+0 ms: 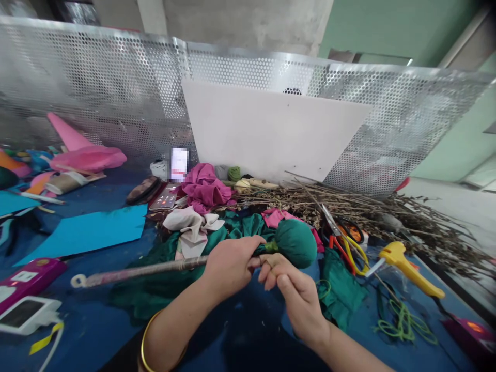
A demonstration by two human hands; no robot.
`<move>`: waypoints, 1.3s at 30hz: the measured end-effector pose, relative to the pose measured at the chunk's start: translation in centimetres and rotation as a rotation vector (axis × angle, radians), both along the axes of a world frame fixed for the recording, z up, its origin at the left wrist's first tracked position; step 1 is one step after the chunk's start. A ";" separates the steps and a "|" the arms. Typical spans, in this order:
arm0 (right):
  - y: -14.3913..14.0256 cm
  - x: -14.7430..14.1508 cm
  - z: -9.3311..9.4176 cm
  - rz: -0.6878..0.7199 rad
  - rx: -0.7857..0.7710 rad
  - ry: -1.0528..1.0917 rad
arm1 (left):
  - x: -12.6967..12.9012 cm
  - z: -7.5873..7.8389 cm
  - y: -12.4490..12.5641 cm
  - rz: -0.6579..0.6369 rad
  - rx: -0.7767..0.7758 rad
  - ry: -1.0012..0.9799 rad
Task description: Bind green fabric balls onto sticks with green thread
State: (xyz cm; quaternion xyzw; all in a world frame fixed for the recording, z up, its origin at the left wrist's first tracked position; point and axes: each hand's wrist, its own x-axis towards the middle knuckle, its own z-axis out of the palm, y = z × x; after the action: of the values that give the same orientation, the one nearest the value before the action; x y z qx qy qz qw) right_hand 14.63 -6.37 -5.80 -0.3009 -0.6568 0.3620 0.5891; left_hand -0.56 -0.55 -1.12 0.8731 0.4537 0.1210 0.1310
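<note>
My left hand (234,266) is wrapped round a wrapped stick (147,271) with a small pale loop at its far left end. At the stick's right end sits a round ball (296,243) covered in dark green cloth, with a light green binding (270,246) at its neck. My right hand (298,289) is closed just below that neck, its fingers bent together beside the left fingertips. Whatever those fingers pinch is too small to make out. Beneath the stick lies loose green cloth (155,294), and a piece of whitish cloth (191,227) rests behind it.
Right of the ball lie scissors (349,248), a yellow glue gun (411,266) and tangled green string (403,320). Dry twigs (372,206) stretch along the back. Blue card (89,230), a phone (165,196) and magenta cloth (207,186) are on the left. A perforated metal screen (96,77) stands behind.
</note>
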 end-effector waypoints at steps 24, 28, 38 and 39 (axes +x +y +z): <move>-1.4 -1.1 -0.1 -0.304 0.207 -0.460 | 0.9 -1.4 0.1 0.017 -0.006 0.027; -0.8 0.1 0.2 -0.257 0.074 -0.327 | 0.5 -0.5 0.3 -0.022 -0.047 -0.040; -0.6 0.2 -0.6 -0.156 0.040 -0.379 | -0.6 0.8 0.2 -0.057 -0.165 -0.185; -0.6 0.2 -0.7 -0.174 -0.003 -0.367 | -0.6 0.8 0.2 -0.040 -0.168 -0.208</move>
State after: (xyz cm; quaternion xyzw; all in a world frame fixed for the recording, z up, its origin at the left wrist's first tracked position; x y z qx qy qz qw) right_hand 14.82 -6.92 -6.54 -0.4181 -0.7243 0.2498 0.4880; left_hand -1.17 -0.34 -0.34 0.8507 0.4288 0.1696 0.2524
